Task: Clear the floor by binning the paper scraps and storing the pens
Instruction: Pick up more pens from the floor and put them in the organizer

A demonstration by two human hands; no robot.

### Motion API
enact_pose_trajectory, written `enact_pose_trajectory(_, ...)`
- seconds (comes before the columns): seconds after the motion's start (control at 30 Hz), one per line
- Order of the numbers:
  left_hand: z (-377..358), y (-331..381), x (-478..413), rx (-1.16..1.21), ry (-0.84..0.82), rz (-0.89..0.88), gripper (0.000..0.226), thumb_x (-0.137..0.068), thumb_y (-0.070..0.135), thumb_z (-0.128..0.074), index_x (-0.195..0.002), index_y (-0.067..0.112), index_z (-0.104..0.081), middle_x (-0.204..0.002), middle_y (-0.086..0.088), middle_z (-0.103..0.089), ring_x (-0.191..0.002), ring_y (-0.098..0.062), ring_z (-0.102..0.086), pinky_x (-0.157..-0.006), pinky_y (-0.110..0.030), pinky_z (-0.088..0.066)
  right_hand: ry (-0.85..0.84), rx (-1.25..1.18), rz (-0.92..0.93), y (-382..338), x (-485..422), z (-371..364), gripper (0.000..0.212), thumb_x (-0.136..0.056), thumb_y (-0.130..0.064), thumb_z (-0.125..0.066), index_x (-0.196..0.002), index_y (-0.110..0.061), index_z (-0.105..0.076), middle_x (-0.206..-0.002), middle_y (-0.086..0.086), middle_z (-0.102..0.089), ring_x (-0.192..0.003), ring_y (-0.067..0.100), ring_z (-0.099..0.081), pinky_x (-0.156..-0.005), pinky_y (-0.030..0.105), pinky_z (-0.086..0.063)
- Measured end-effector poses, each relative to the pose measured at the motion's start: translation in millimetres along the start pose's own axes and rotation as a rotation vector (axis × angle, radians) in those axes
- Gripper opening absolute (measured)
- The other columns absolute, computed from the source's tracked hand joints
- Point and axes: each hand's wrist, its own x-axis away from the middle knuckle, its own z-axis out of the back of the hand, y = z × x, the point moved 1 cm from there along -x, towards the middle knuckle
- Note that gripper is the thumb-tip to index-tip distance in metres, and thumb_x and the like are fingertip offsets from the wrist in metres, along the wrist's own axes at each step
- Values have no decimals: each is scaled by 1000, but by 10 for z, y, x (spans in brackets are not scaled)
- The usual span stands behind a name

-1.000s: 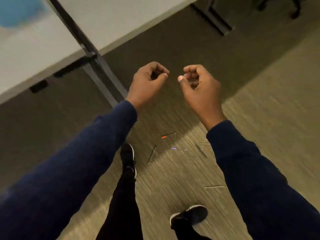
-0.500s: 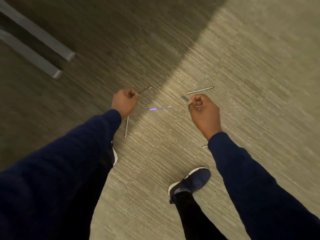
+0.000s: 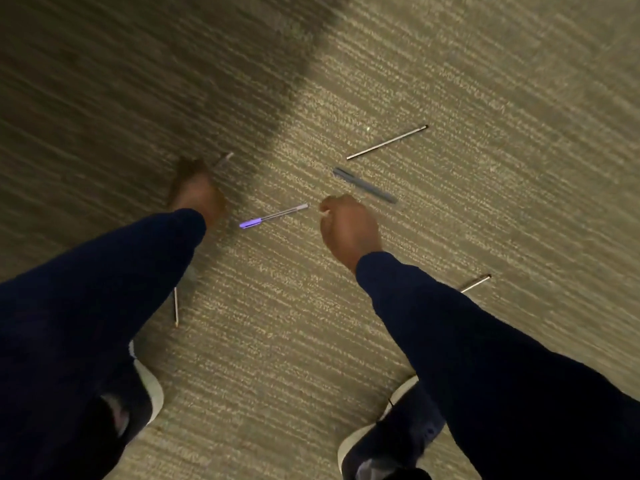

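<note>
Several pens lie on the striped carpet. My left hand (image 3: 197, 194) is blurred and low over the floor, its fingers at the end of a thin pen (image 3: 224, 159); whether it grips the pen is unclear. My right hand (image 3: 349, 226) is curled into a fist just right of a clear pen with a purple cap (image 3: 273, 216). A grey pen (image 3: 363, 185) lies just beyond its knuckles. A thin silver pen (image 3: 387, 142) lies farther off. Another thin pen (image 3: 176, 306) pokes out from under my left sleeve, and another silver pen (image 3: 475, 284) pokes out from behind my right sleeve. No paper scraps show.
My two dark shoes with white soles stand on the carpet, the left shoe (image 3: 149, 386) at the lower left and the right shoe (image 3: 391, 434) at the lower middle. A dark shadow (image 3: 173, 81) covers the upper left of the floor.
The view has dropped closer to the floor and the table legs have left it. Both hands have gone down among the pens; the right fist has shifted left toward the purple-capped pen.
</note>
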Motion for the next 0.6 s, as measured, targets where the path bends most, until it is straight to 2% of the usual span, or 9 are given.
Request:
enact_pose_trajectory(0.07, -27, -11, -178, -45, 129, -49, 29, -95, 3, -47, -121, -3, -57, -128, -29, -55, -116, -47, -57, -100, -51, -46, 31, 115, 222, -137, -140, -172, 35, -94, -4, -52, -127, -11, -62, -114, 10, -63, -100, 28, -57, -75, 40, -54)
enact_pose_trajectory(0.13, -46, -22, -289, -82, 193, -120, 28, -90, 3, -53, -116, -2, -60, -124, -29, -56, -111, -50, -58, -95, -54, -48, -1, 230, 337, -219, -276, -325, 38, -92, 0, -49, -127, -10, -60, -116, 11, -61, -103, 29, -55, -71, 40, -52)
enact_pose_trajectory(0.27, -66, -40, -349, -193, 148, -222, 20, -88, 3, -59, -107, 1, -62, -115, -27, -59, -101, -49, -61, -86, -54, -51, -58, 415, 410, -235, -385, -491, 34, -94, -3, -44, -124, -9, -57, -118, 14, -58, -102, 30, -55, -72, 42, -52)
enact_pose_trajectory(0.37, -35, -44, -296, -186, 140, -311, 13, -92, 11, -57, -101, 2, -59, -108, -27, -60, -96, -48, -61, -81, -50, -49, -87, 448, 447, -184, -362, -526, 31, -96, -5, -44, -125, -9, -54, -114, 13, -59, -96, 29, -57, -74, 42, -52)
enact_pose_trajectory(0.43, -42, -43, -212, -7, 103, -331, 11, -93, 13, -55, -96, 3, -59, -94, -26, -63, -84, -41, -61, -74, -43, -45, -113, 356, 398, -141, -329, -523, 27, -96, -7, -46, -122, -9, -55, -109, 11, -61, -89, 25, -56, -74, 40, -53)
enact_pose_trajectory(0.5, -44, -29, -92, 220, 31, -316, 9, -92, 15, -56, -93, 7, -59, -81, -18, -63, -74, -33, -59, -68, -38, -44, -97, 161, 225, -81, -278, -490, 22, -95, -13, -52, -116, -10, -56, -101, 7, -61, -79, 21, -55, -68, 39, -55)
enact_pose_trajectory(0.6, -87, -19, 122, 520, -111, -264, 14, -97, 26, -58, -95, 12, -60, -77, -9, -69, -68, -27, -69, -59, -34, -57, 4, -115, -30, 80, -212, -390, 19, -96, -21, -51, -110, -9, -53, -91, 4, -59, -67, 20, -57, -55, 35, -50)
